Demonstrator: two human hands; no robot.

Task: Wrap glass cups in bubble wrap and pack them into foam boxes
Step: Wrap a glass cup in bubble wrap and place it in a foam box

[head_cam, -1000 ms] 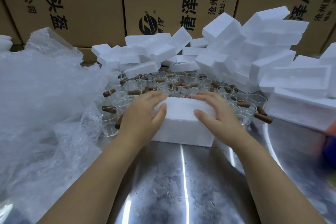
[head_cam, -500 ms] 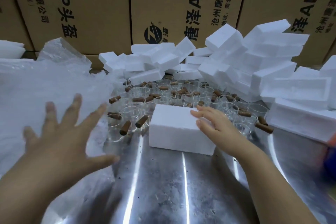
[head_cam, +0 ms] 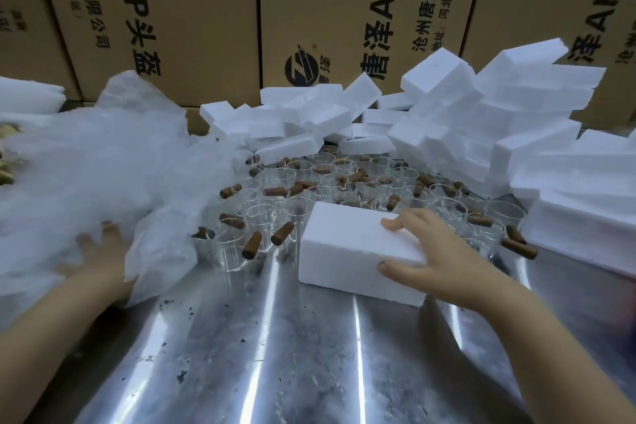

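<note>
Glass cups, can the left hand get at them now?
Likely yes: the left hand lies in the bubble wrap beside the nearest glass cups, only a loose flap between; the right hand holds the foam box.

On a shiny metal table, the right hand grips the end of a white foam box, thumb on its near side. The left hand lies under the bubble wrap, fingers spread. Glass cups and brown corks crowd just behind the box.
</note>
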